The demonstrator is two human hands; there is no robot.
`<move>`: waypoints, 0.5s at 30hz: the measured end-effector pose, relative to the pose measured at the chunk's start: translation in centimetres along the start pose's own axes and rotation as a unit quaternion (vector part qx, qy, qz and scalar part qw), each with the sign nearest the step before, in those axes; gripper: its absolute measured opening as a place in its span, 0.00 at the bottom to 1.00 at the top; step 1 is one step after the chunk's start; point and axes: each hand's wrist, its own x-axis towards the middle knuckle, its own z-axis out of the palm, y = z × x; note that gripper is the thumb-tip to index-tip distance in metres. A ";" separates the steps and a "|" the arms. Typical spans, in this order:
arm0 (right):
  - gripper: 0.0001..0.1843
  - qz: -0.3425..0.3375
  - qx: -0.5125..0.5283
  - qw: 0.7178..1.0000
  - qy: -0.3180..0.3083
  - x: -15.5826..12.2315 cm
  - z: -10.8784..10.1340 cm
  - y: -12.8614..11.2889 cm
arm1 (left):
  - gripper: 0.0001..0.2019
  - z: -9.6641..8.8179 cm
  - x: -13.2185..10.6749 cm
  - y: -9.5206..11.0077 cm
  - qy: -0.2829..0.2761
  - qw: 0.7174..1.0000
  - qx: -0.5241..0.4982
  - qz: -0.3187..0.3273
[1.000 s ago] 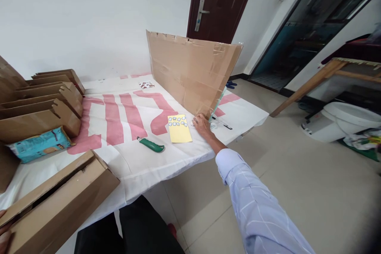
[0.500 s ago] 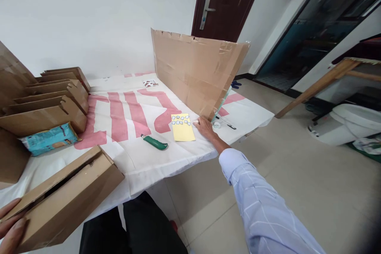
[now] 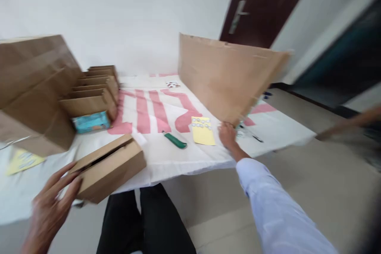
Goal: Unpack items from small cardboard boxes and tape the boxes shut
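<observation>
My left hand (image 3: 55, 202) is closed on the near left end of a flat brown cardboard box (image 3: 114, 170), thumb on one side and fingers on the other. The box is tilted over the table's front edge, with a dark slot along its top. My right hand (image 3: 228, 135) rests on the table, fingers curled together at the lower corner of a large upright cardboard sheet (image 3: 228, 75). What those fingers hold, if anything, cannot be made out. Left of them lies a yellow card (image 3: 204, 138) with rows of small white labels. A green utility knife (image 3: 175, 140) lies between the hands.
Several open cardboard boxes (image 3: 85, 103) stand in a row at the left, beside a larger carton (image 3: 35, 87) and a blue packet (image 3: 91, 122). A second yellow card (image 3: 25, 161) lies at far left. A black pen (image 3: 256, 138) is right of my right hand.
The view has swung left, bringing more of the left side into sight. My left hand and its box have moved right and away from me. My right hand stays by the sheet's corner.
</observation>
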 end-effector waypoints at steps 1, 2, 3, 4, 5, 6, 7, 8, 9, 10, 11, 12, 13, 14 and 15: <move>0.16 0.003 0.001 1.000 -0.001 0.1 -0.1 -0.2 | 0.17 0.1 0.0 0.0 0.008 1.000 -0.007 -0.019; 0.18 -0.002 0.005 1.000 -0.002 0.2 -0.2 -0.4 | 0.18 0.1 0.2 0.1 0.013 0.999 -0.017 -0.030; 0.20 0.004 0.007 1.000 0.002 0.4 -0.2 -0.5 | 0.19 0.2 0.4 0.1 0.009 0.999 -0.023 -0.039; 0.20 0.002 0.011 1.000 0.000 0.6 -0.1 -0.6 | 0.19 0.2 0.6 0.2 0.002 0.999 -0.026 -0.045; 0.20 -0.003 0.017 1.000 0.004 0.9 0.0 -0.5 | 0.19 0.3 0.9 0.2 0.005 0.998 -0.030 -0.048; 0.20 -0.003 0.029 0.999 0.016 1.0 0.0 -0.5 | 0.18 0.3 1.1 0.2 0.007 0.998 -0.032 -0.051; 0.21 0.004 0.044 0.998 0.037 1.2 0.0 -0.5 | 0.18 0.4 1.2 0.2 0.008 0.998 -0.035 -0.053; 0.22 0.005 0.059 0.997 0.056 1.3 -0.2 -0.6 | 0.18 0.4 1.3 0.1 0.008 0.998 -0.040 -0.053; 0.25 -0.001 0.073 0.994 0.075 1.4 -0.6 -1.0 | 0.17 0.5 1.3 0.1 0.006 0.997 -0.048 -0.052; 0.27 -0.017 0.087 0.992 0.090 1.4 -1.1 -1.7 | 0.17 0.5 1.2 0.0 0.003 0.997 -0.057 -0.051; 0.30 -0.050 0.101 0.989 0.100 1.3 -1.8 -2.9 | 0.17 0.6 1.2 -0.2 -0.002 0.996 -0.069 -0.050; 0.31 -0.090 0.120 0.983 0.107 1.0 -2.6 -4.5 | 0.17 0.6 1.1 -0.3 -0.007 0.995 -0.081 -0.050; 0.32 -0.138 0.146 0.973 0.109 0.5 -3.3 -6.6 | 0.18 0.6 1.1 -0.5 -0.013 0.994 -0.094 -0.052; 0.32 -0.191 0.181 0.960 0.101 -0.3 -4.1 -9.2 | 0.19 0.6 1.1 -0.6 -0.018 0.993 -0.107 -0.053; 0.31 -0.236 0.223 0.942 0.083 -1.3 -4.7 -12.0 | 0.21 0.6 1.0 -0.7 -0.023 0.991 -0.119 -0.055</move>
